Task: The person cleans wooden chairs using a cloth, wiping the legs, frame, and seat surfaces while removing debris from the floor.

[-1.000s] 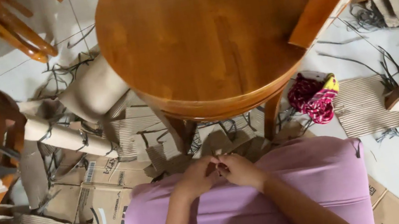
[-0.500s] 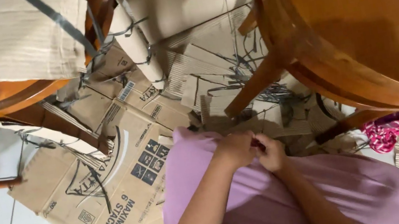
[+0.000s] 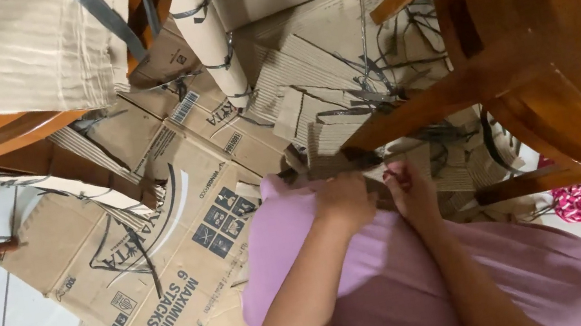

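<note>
On the pink lap (image 3: 406, 278), left hand (image 3: 346, 205) and right hand (image 3: 411, 193) meet, fingers curled; both grips pinch something too small to identify, braced there. Flattened cardboard boxes (image 3: 162, 249) cover the floor beside a wooden stool (image 3: 560, 20).

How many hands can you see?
2. The left hand and the right hand meet at the edge of the pink fabric, just below the wooden table leg, above scattered cardboard. No other hands show.
</note>
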